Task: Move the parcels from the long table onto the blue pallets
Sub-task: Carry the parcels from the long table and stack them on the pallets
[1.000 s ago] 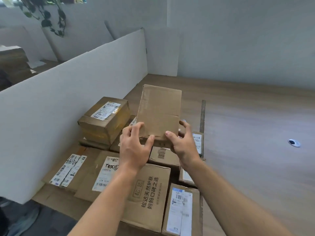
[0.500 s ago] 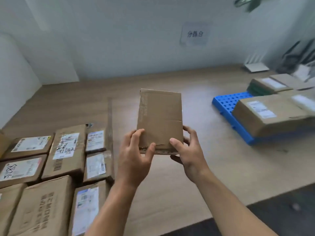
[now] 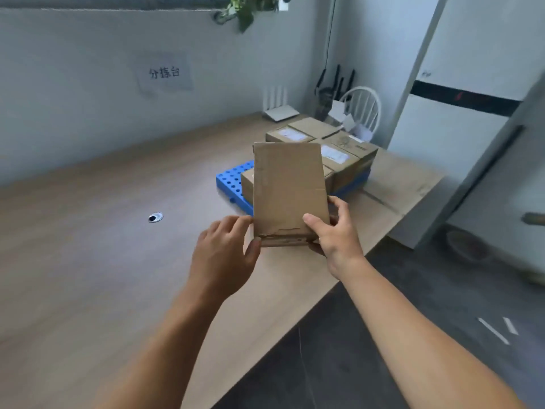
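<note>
I hold a flat brown cardboard parcel up in front of me, above the near part of the long pale wooden table, with its far end tipped upward. My right hand grips its lower right edge, thumb laid on the top face and fingers curled behind. My left hand takes the lower left corner, thumb pressed against the torn near edge and fingers bent along the left side. Beyond the parcel, further along the table, lies a blue perforated plastic pallet, with several brown cardboard boxes on it, some bearing white labels; the parcel hides part of them. A small round cable hole sits in the tabletop to my left. On the grey wall hangs a paper sign with dark characters, and a white spindle-back chair stands past the table's far end.
</note>
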